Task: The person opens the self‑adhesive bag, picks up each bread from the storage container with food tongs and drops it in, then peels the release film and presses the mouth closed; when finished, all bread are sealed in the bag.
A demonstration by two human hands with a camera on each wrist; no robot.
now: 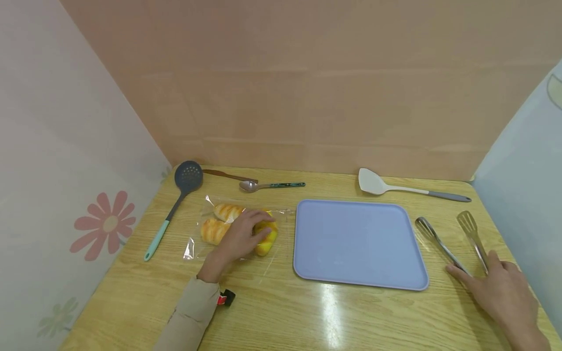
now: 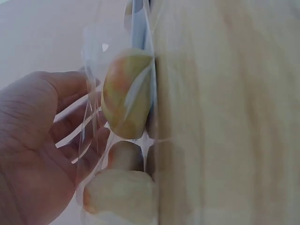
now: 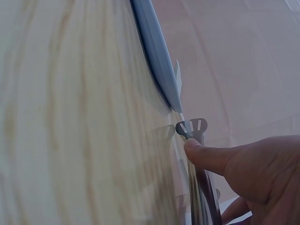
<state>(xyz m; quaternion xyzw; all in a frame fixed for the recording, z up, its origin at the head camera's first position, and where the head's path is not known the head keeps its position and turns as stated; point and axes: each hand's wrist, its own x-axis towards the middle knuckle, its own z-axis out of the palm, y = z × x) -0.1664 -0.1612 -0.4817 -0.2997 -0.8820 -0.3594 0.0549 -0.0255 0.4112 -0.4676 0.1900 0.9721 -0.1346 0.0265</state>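
A clear plastic bag [image 1: 189,248] lies on the left half of the table, with pale golden bread rolls [image 1: 213,232] and a yellow bread [image 1: 263,247] inside. My left hand [image 1: 239,239] is over the bag, its fingers loosely bent and spread about the yellow bread. In the left wrist view the fingers are beside the film, and whether they press on it is unclear. At the table's right side my right hand [image 1: 502,290] grips metal tongs [image 1: 445,247], thumb on one arm and fingers on the other. The slotted tong ends stand wide apart.
Between the hands sits a lavender tray [image 1: 357,243]. A slotted skimmer [image 1: 188,179] lies far left, near a brown knife-like utensil [image 1: 229,175] and a spoon [image 1: 250,186]. Behind the tray is a white turner [image 1: 372,183]. Walls border the back and sides.
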